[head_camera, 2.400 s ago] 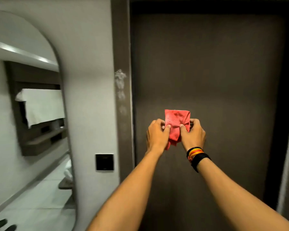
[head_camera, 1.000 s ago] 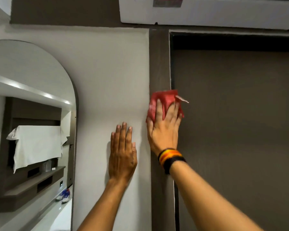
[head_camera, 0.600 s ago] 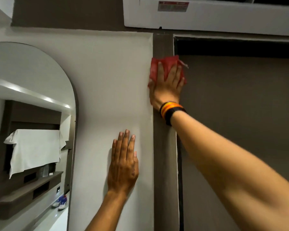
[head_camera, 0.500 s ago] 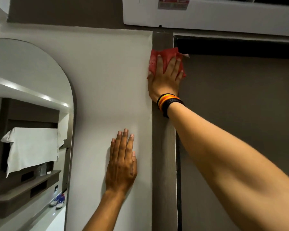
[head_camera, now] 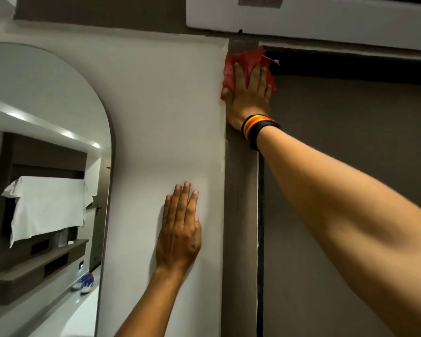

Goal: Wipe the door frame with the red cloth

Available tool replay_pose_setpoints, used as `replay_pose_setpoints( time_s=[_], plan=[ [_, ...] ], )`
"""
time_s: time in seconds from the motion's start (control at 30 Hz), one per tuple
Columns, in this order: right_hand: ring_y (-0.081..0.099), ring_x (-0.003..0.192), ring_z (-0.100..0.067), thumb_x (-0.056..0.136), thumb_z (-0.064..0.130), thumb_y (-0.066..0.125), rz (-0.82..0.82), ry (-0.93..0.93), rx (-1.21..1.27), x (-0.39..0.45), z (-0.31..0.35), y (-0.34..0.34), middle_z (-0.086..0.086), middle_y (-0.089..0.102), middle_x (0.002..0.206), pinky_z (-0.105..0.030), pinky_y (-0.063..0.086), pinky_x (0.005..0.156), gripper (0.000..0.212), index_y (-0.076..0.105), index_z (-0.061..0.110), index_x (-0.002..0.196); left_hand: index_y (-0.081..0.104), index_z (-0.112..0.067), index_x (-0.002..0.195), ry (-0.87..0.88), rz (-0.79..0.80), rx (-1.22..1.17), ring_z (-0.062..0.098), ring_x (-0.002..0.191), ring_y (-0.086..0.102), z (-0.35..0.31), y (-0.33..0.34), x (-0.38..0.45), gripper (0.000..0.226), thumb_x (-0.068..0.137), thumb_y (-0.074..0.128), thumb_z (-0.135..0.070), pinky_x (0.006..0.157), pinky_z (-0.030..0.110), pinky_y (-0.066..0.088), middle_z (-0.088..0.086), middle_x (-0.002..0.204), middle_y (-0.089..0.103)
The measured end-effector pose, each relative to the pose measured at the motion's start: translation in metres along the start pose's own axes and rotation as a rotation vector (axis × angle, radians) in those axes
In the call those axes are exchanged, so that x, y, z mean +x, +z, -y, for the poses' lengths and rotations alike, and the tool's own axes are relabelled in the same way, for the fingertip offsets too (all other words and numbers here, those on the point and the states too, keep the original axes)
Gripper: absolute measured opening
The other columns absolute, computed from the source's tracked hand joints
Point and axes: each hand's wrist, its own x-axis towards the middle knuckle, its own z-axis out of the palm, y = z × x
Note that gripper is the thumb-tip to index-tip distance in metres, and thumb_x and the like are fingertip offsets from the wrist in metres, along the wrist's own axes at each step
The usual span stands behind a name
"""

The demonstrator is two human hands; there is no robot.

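Note:
The brown door frame (head_camera: 241, 215) runs upright between the white wall and the dark door (head_camera: 350, 117). My right hand (head_camera: 249, 98) presses the red cloth (head_camera: 244, 62) flat against the frame near its top left corner, fingers spread over the cloth. Most of the cloth is hidden under the palm. A striped and a black band sit on that wrist. My left hand (head_camera: 180, 229) lies flat on the white wall (head_camera: 161, 117), left of the frame and lower down, holding nothing.
An arched mirror (head_camera: 46, 166) fills the left side and reflects a shelf, a white towel and shoes. A white box-shaped unit (head_camera: 301, 15) hangs just above the door's top edge, close over the cloth.
My right hand has slid the red cloth up the frame from mid height to just under its top corner. My left hand stays flat on the wall.

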Motion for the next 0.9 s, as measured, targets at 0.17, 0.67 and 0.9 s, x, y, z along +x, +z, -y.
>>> replay_pose_setpoints(
  time_s=[0.17, 0.67, 0.9],
  plan=[
    [-0.004, 0.155, -0.041, 0.103, 0.048, 0.034, -0.006, -0.046, 0.033, -0.128, -0.019, 0.033, -0.025, 0.0, 0.166, -0.059, 0.004, 0.125, 0.067, 0.009, 0.024, 0.161, 0.044, -0.005, 0.153, -0.034, 0.06, -0.167, 0.033, 0.157, 0.027, -0.004, -0.019, 0.004, 0.051, 0.102, 0.042, -0.014, 0.129, 0.052, 0.025, 0.015, 0.165, 0.035],
    [0.006, 0.147, -0.04, 0.09, 0.038, 0.066, 0.441, 0.143, 0.134, -0.542, -0.058, 0.087, -0.019, 0.005, 0.162, -0.06, 0.042, 0.109, 0.098, -0.002, 0.033, 0.16, 0.066, -0.028, 0.122, -0.722, 0.584, -0.563, 0.006, 0.112, 0.058, -0.094, -0.084, -0.226, 0.031, 0.096, 0.061, -0.045, 0.097, 0.025, 0.054, -0.006, 0.119, 0.067],
    [0.019, 0.154, -0.014, 0.096, 0.031, 0.053, 0.667, 0.269, 0.569, -0.567, -0.091, 0.003, 0.005, 0.014, 0.168, -0.036, 0.03, 0.123, 0.073, 0.012, 0.042, 0.156, 0.065, -0.023, 0.1, -0.665, 0.737, -0.599, 0.016, 0.101, 0.06, -0.122, -0.123, -0.234, 0.011, 0.093, 0.069, -0.03, 0.083, 0.03, 0.053, -0.005, 0.102, 0.065]
  ],
)
